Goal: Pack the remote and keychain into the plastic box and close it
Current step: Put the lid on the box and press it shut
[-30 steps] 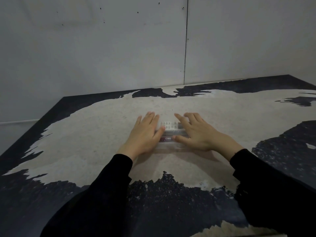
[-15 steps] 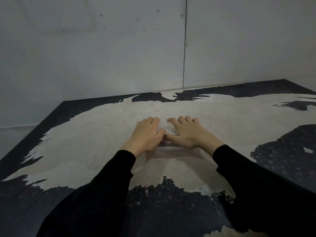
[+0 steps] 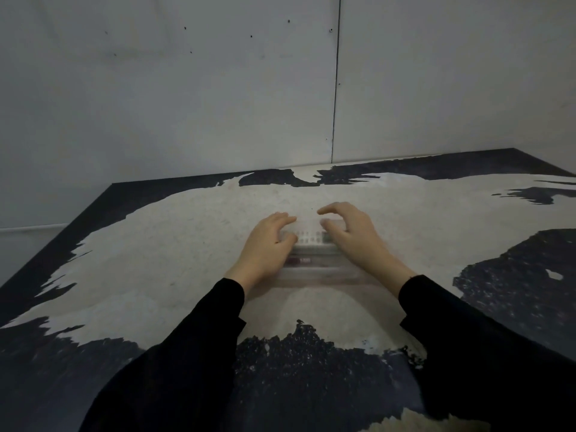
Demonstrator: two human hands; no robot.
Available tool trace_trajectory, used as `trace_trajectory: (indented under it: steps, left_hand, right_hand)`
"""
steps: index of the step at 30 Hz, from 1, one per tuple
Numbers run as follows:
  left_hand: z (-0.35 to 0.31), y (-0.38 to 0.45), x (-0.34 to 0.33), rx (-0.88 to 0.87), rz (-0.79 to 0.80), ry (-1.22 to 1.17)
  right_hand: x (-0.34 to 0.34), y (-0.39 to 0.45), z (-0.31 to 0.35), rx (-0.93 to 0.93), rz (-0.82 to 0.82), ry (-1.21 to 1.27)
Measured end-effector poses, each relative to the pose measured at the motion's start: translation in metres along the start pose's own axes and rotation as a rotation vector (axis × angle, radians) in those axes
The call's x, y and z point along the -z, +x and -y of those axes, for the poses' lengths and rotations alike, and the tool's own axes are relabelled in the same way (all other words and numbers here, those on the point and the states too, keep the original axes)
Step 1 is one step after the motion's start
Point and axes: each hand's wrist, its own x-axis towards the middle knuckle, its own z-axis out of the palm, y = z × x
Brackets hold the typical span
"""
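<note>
Clear plastic box (image 3: 311,269): no legible writing. Left hand (image 3: 268,244) and right hand (image 3: 352,235) curled loosely open over it, contact uncertain.

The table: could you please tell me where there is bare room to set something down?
The table is bare left of the left hand, right of the right hand, and between the box and the wall. Only the centre is crowded, where both hands flank the box.

Plastic box (image 3: 311,269) on table (image 3: 187,260), between hands (image 3: 265,247).
</note>
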Motion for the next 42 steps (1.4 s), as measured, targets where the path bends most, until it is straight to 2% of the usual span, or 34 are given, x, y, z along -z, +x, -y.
trace_trajectory:
  steps: [3, 5, 6, 8, 11, 15, 22, 25, 28, 30, 33, 38, 42]
  left_hand:
    - [-0.006, -0.009, 0.002, 0.067, -0.216, -0.036]
    - [-0.007, -0.022, 0.000, 0.174, -0.343, -0.149]
    - [-0.006, -0.028, -0.001, 0.240, -0.352, -0.234]
    - [-0.004, -0.036, -0.006, 0.312, -0.261, -0.365]
    - [0.000, -0.043, -0.009, 0.260, -0.117, -0.231]
    - [0.004, -0.048, -0.013, 0.197, -0.118, -0.077]
    - [0.012, -0.044, -0.014, 0.204, -0.114, 0.085]
    - [0.004, -0.048, -0.011, 0.226, -0.140, -0.033]
    - [-0.005, -0.055, -0.008, 0.304, -0.209, -0.148]
    - [-0.009, -0.058, -0.005, 0.351, -0.210, -0.240]
    - [-0.010, -0.062, 0.004, 0.402, -0.187, -0.435]
    - [0.019, -0.064, 0.039, 0.455, -0.189, -0.264]
    - [0.061, -0.062, 0.080, 0.529, -0.228, -0.171]
  right_hand:
    - [0.002, -0.007, 0.002, -0.011, -0.162, -0.019]
    - [0.004, -0.014, 0.002, -0.092, -0.164, 0.015]
    - [0.005, -0.017, 0.001, -0.150, -0.141, 0.038]
    - [0.005, -0.025, -0.002, -0.244, -0.041, 0.059]
    - [-0.002, -0.040, -0.002, -0.247, 0.087, -0.053]
    - [-0.007, -0.048, -0.003, -0.181, 0.112, -0.271]
    - [-0.010, -0.045, -0.005, -0.113, 0.133, -0.508]
    - [-0.005, -0.045, -0.003, -0.175, 0.188, -0.274]
    - [0.007, -0.048, -0.004, -0.257, 0.066, 0.052]
    - [0.015, -0.049, -0.004, -0.327, -0.042, 0.058]
    - [0.018, -0.048, 0.000, -0.365, -0.053, 0.031]
    - [-0.006, -0.043, 0.029, -0.346, 0.070, 0.138]
    - [-0.046, -0.018, 0.061, -0.264, 0.208, 0.128]
